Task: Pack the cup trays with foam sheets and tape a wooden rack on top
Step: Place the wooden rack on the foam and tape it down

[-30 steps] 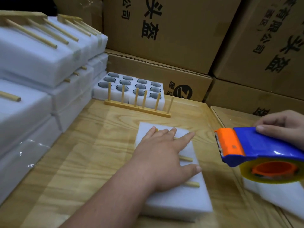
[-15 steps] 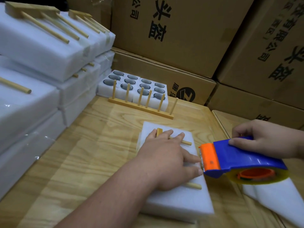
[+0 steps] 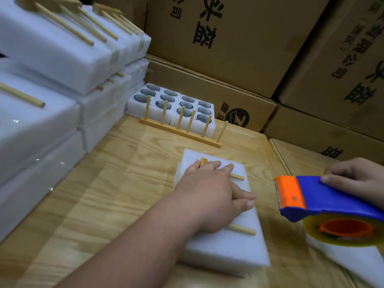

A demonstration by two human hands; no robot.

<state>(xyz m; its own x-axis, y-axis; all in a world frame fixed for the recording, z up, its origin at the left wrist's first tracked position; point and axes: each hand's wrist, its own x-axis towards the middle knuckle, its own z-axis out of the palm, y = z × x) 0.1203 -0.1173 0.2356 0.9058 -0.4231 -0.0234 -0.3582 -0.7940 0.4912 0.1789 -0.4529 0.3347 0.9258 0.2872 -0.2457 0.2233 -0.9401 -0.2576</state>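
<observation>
Far left: stacks of finished foam packs [image 3: 52,59], each with a wooden rack lying on top, dowels pointing right; the lower ones look wrapped in clear film.

Back centre, against the cardboard cartons [image 3: 228,48]: open cup trays [image 3: 172,104] in white foam with cups seated in the holes. An upright wooden rack [image 3: 180,129] stands on the table [image 3: 104,194] just in front of them, six dowels up.

Centre: foam pack [image 3: 224,246] lying on the table, with a wooden rack [image 3: 242,229] laid flat on top. Only the base end and two dowel ends show past the hand. Left hand [image 3: 209,196] lies flat on rack and foam, fingers [image 3: 245,196] extended and fairly close together, pressing down rather than gripping.

Right: right hand [image 3: 357,177] holds a blue and orange tape dispenser [image 3: 324,198] from above, fingers wrapped over the blue body. The orange cutter end faces the pack and is near it, not touching. Yellowish tape roll [image 3: 342,231] with orange core hangs under it. Loose white foam sheet [image 3: 353,260] lies on the table below the dispenser, at the right edge.
</observation>
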